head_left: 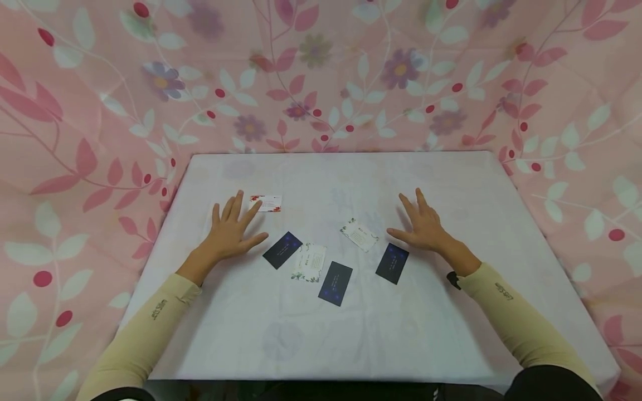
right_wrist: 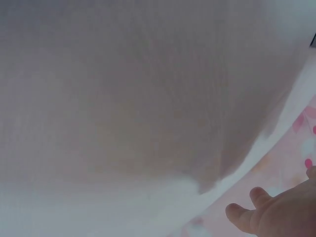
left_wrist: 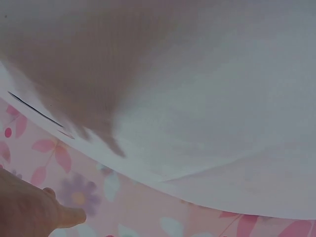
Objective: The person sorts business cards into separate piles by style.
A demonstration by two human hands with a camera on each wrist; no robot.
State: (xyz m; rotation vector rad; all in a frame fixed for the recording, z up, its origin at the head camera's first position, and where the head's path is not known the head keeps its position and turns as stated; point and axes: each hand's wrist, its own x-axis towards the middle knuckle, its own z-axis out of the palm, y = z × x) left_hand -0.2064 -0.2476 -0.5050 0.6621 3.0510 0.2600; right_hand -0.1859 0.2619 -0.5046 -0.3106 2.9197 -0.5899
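Observation:
My left hand [head_left: 232, 229], fingers spread and holding nothing, is over the left part of the table. One fingertip overlaps a white card with red flowers [head_left: 271, 204] in the head view. Beside its thumb lies a dark blue card [head_left: 282, 250], with a white card with green leaves [head_left: 309, 262] next to it. My right hand [head_left: 423, 225] is spread too, with nothing in it. Just below its thumb is another dark card [head_left: 392, 263]; a second leafy white card [head_left: 359, 234] lies to its left. A third dark card [head_left: 335, 283] lies nearest the front.
A white cloth covers the table [head_left: 281, 340]. Behind it and along both sides hangs a pink floral curtain [head_left: 321, 72]. A dark band [head_left: 453, 280] shows at the right wrist.

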